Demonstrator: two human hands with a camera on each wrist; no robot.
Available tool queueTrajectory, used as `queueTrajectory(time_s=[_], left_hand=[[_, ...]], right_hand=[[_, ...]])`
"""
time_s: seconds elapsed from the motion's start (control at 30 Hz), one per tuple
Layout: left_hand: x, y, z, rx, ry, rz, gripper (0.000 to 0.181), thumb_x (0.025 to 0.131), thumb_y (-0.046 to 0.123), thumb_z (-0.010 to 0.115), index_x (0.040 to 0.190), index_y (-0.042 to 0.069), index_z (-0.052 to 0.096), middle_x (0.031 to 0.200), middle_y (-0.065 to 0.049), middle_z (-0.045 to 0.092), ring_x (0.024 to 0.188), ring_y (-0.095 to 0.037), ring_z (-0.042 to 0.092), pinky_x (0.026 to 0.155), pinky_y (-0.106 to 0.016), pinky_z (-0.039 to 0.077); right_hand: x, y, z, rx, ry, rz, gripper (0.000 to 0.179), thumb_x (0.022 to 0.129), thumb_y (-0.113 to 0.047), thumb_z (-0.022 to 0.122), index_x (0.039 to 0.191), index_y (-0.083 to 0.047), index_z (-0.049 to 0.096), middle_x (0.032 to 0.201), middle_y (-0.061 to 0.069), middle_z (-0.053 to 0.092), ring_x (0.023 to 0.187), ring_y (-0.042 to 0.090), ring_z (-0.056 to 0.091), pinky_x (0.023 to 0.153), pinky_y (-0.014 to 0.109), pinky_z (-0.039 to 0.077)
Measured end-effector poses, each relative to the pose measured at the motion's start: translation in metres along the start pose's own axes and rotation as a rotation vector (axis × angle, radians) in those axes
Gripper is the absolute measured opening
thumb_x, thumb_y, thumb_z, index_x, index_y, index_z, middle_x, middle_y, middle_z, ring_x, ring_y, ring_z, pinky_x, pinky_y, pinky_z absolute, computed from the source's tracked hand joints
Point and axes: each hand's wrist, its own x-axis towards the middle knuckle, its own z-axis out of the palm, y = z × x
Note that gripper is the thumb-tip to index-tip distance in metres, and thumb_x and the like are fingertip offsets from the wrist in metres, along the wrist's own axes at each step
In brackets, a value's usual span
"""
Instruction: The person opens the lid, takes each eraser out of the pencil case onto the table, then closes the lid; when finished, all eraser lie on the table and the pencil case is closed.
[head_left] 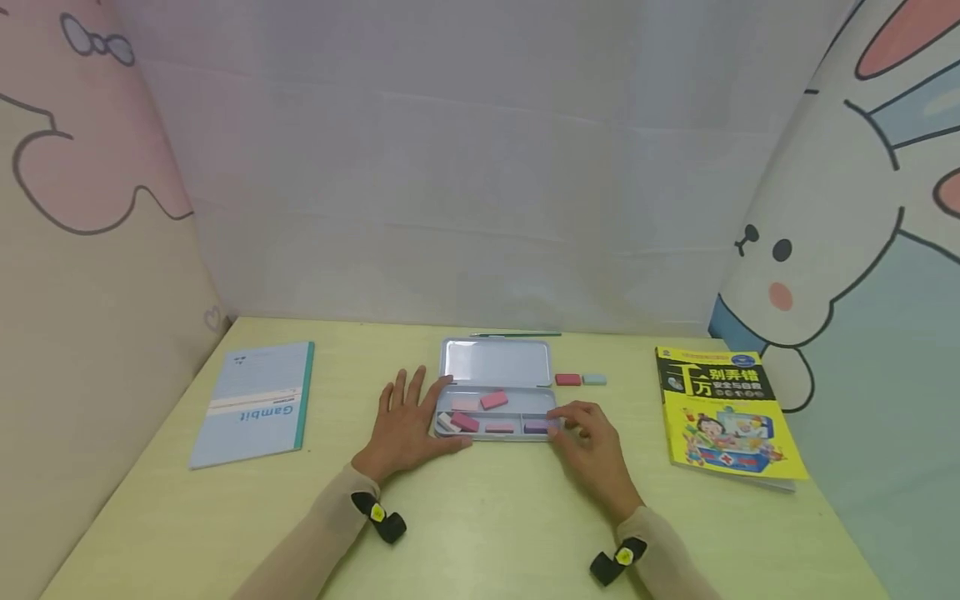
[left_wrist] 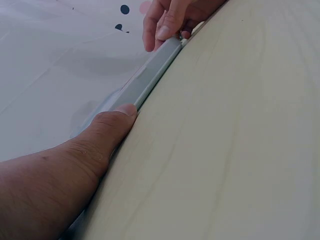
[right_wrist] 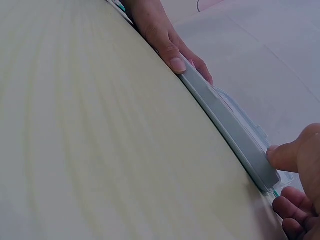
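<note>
A shallow hinged tin box (head_left: 495, 437) lies with its lid (head_left: 495, 360) raised behind it. Inside, several small eraser-like blocks lie in compartments: pink ones such as the pink eraser (head_left: 494, 400), a white eraser (head_left: 447, 422) and a purple eraser (head_left: 536, 427) at the front right. My left hand (head_left: 408, 427) spreads its fingers around the box's left end, its thumb against the front wall (left_wrist: 150, 75). With thumb and index finger, my right hand (head_left: 592, 442) pinches the purple eraser's right end at the box edge; its other fingers (right_wrist: 292, 212) curl outside the box.
A dark pink eraser (head_left: 567, 379) and a light blue eraser (head_left: 595, 379) lie right of the lid. A thin green brush-like stick (head_left: 517, 335) lies behind it. At the left is a notebook (head_left: 255, 404); a yellow book (head_left: 727, 417) lies at the right.
</note>
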Motion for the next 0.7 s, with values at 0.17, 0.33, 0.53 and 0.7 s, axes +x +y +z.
queueTrajectory(time_s=[0.17, 0.33, 0.53, 0.7], left_hand=[[0.0, 0.001, 0.0, -0.008, -0.004, -0.007, 0.109, 0.081, 0.084, 0.069, 0.168, 0.031, 0.032, 0.179, -0.024, 0.018, 0.166, -0.055, 0.009, 0.132, -0.071, 0.012], [0.0, 0.001, -0.001, -0.007, -0.003, -0.002, 0.109, 0.081, 0.086, 0.067, 0.168, 0.031, 0.032, 0.179, -0.024, 0.018, 0.166, -0.055, 0.01, 0.132, -0.072, 0.012], [0.001, 0.0, -0.001, -0.006, -0.016, -0.007, 0.11, 0.081, 0.087, 0.066, 0.169, 0.031, 0.029, 0.18, -0.022, 0.016, 0.167, -0.054, 0.007, 0.132, -0.071, 0.01], [0.0, 0.001, -0.001, -0.006, -0.018, -0.012, 0.111, 0.081, 0.087, 0.066, 0.169, 0.031, 0.029, 0.18, -0.022, 0.015, 0.167, -0.054, 0.007, 0.132, -0.071, 0.01]], right_hand=[[0.001, -0.004, -0.002, -0.021, -0.034, 0.069, 0.015, 0.1, -0.022, 0.078, 0.114, -0.023, 0.083, 0.125, 0.004, 0.067, 0.109, 0.015, 0.061, 0.092, 0.032, 0.051], [0.002, -0.009, -0.003, -0.022, -0.045, 0.13, 0.01, 0.099, -0.021, 0.078, 0.108, -0.02, 0.084, 0.127, 0.007, 0.067, 0.116, 0.024, 0.063, 0.097, 0.039, 0.051], [0.003, -0.012, -0.003, -0.011, -0.059, 0.143, 0.011, 0.101, -0.021, 0.077, 0.108, -0.016, 0.084, 0.128, 0.01, 0.067, 0.121, 0.029, 0.063, 0.1, 0.046, 0.051], [0.004, -0.01, 0.001, -0.018, -0.105, 0.135, 0.017, 0.101, -0.019, 0.076, 0.115, -0.015, 0.084, 0.131, 0.012, 0.064, 0.126, 0.032, 0.06, 0.108, 0.054, 0.048]])
